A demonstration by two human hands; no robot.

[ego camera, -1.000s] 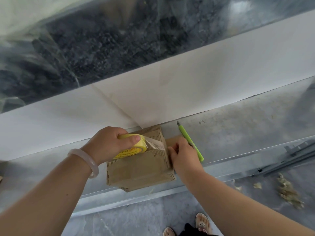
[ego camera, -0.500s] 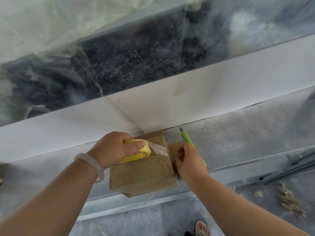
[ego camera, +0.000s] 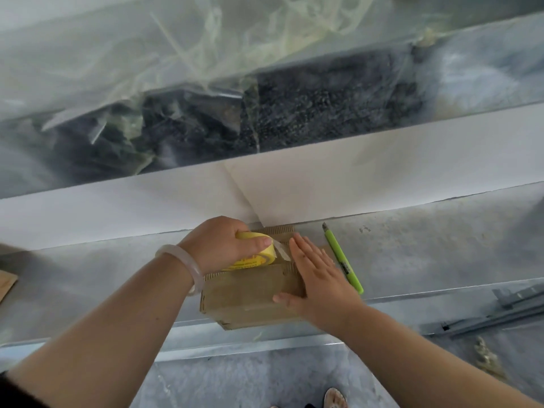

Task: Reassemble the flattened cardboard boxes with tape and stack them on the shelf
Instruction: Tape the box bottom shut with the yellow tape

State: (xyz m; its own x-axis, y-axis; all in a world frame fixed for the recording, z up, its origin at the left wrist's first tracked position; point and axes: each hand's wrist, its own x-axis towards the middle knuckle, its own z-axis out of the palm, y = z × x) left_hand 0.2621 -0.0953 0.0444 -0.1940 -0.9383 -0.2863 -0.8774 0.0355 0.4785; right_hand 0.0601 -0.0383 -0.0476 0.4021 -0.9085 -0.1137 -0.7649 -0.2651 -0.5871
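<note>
A small brown cardboard box [ego camera: 244, 295] sits on a grey ledge [ego camera: 412, 248], its front corner past the ledge's edge. My left hand [ego camera: 223, 245] grips a yellow roll of clear tape [ego camera: 256, 257] on top of the box, thumb across the roll. A short strip of tape [ego camera: 283, 254] runs from the roll to the box top. My right hand [ego camera: 318, 275] lies flat with fingers spread over the box's right side, pressing on the tape end.
A green utility knife [ego camera: 343, 259] lies on the ledge just right of the box. A white panel [ego camera: 353, 178] rises behind. Plastic sheeting [ego camera: 206, 54] covers dark material above. A metal rail [ego camera: 500, 310] lies at right. A cardboard piece [ego camera: 6, 285] shows at the left edge.
My right hand went from pinching the box's right edge to lying flat and spread over it. The left hand with the tape roll stayed on top. The camera tilted upward.
</note>
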